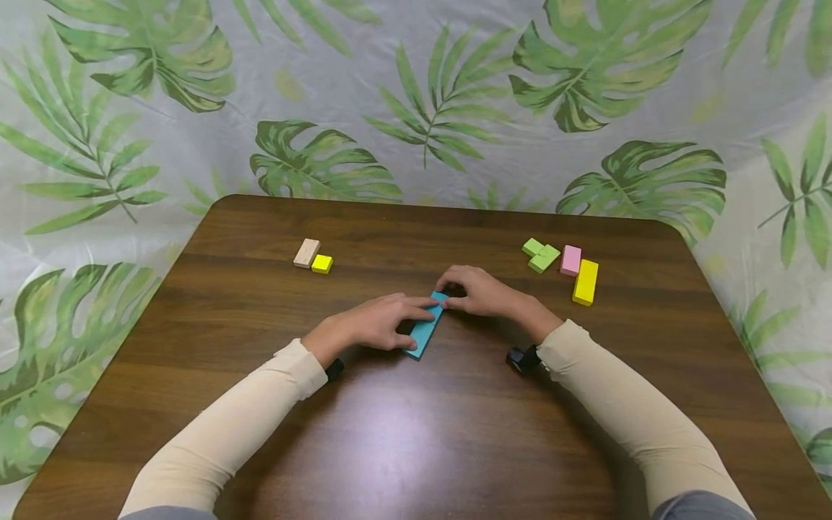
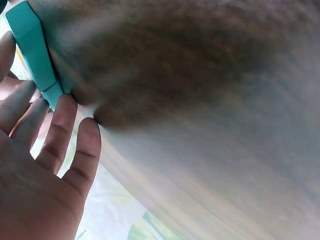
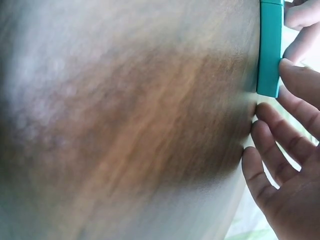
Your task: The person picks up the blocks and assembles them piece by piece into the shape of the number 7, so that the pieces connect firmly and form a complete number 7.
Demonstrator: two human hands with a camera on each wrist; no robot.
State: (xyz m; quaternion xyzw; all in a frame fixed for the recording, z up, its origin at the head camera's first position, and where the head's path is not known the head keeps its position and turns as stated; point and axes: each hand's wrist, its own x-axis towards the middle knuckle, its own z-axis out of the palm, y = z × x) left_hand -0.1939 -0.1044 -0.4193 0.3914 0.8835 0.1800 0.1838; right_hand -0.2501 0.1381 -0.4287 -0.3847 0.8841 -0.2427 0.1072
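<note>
On the table [image 1: 364, 448], lightly touching the blue blocks [image 1: 424, 336] with left hand [image 1: 383, 322] spread and right hand [image 1: 484, 291] loosely curved, both unclenched.

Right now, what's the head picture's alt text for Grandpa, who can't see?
A person's left grip and right grip touch blue blocks on a brown table. Left lie a wood block and a small yellow block; right, green blocks, a pink block and a long yellow block.
</note>
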